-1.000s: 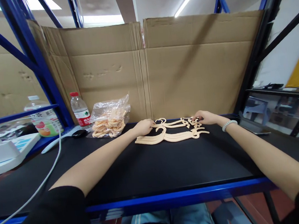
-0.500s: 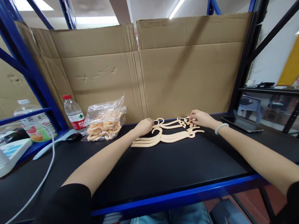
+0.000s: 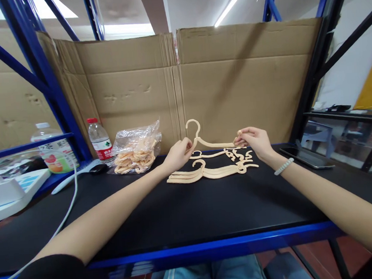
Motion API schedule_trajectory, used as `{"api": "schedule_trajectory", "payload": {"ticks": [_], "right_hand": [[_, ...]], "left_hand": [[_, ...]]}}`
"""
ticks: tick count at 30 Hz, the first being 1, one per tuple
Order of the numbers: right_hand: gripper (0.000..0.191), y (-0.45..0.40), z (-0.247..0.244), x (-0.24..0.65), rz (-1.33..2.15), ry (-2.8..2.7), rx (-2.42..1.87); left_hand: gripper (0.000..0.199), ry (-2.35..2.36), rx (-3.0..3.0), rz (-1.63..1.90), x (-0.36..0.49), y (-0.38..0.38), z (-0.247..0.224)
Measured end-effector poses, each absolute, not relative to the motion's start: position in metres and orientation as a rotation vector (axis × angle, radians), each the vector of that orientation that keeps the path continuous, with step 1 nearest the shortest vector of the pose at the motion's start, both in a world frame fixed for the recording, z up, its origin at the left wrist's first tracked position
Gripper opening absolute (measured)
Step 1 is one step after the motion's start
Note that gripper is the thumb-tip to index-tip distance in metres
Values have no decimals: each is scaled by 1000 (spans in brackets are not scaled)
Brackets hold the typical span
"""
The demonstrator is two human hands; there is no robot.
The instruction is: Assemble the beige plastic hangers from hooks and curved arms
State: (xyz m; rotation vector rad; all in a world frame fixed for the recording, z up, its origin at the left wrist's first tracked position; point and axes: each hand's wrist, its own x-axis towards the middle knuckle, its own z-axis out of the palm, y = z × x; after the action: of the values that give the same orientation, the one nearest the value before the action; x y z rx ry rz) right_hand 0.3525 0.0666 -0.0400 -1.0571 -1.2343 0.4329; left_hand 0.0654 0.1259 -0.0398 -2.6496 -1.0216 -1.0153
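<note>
My left hand point(image 3: 180, 155) pinches a beige clothes hanger point(image 3: 214, 145) near its neck, hiding the left arm of it. The hanger is raised above the table with its hook upward. At its right end is my right hand point(image 3: 257, 141), fingers closed on a small beige piece point(image 3: 239, 132) whose shape I cannot make out. Below, several stacked beige hangers point(image 3: 192, 176) lie on the black tabletop, with another hanger point(image 3: 211, 155) behind them. Several small beige hook-like pieces point(image 3: 238, 155) are scattered under my right hand.
A clear plastic bag point(image 3: 138, 150) of beige pieces sits left, beside a red-capped bottle point(image 3: 100, 142). A white cable point(image 3: 72, 203) crosses the left side. A dark flat device point(image 3: 308, 158) lies right. Cardboard point(image 3: 246, 86) walls the back; a blue edge point(image 3: 208, 248) runs along the front.
My left hand has lifted a hanger off the table, up and toward me. My right hand has risen from the small pieces to the hanger's right end with one small piece.
</note>
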Motion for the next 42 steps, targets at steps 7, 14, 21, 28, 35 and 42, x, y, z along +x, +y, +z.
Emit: {"api": "schedule_trajectory", "payload": {"ticks": [7, 14, 21, 28, 35, 42], "right_hand": [[23, 21, -49, 313, 873, -1218, -949], [40, 7, -74, 311, 1022, -1176, -912], [38, 13, -74, 319, 1222, -1240, -894], [21, 18, -79, 332, 1458, -1283, -883], [23, 12, -71, 335, 1711, -1225, -924], [25, 12, -72, 336, 1754, -1191, -966]], "left_hand": [[9, -993, -2982, -1249, 42, 66, -54], [16, -1171, -2984, -1494, 29, 50, -77], [17, -1183, -2849, -1477, 30, 49, -81], [13, -1146, -2926, -1437, 30, 43, -82], [12, -1048, -2908, -1381, 29, 42, -79], [11, -1004, -2913, -1350, 30, 41, -80]]}}
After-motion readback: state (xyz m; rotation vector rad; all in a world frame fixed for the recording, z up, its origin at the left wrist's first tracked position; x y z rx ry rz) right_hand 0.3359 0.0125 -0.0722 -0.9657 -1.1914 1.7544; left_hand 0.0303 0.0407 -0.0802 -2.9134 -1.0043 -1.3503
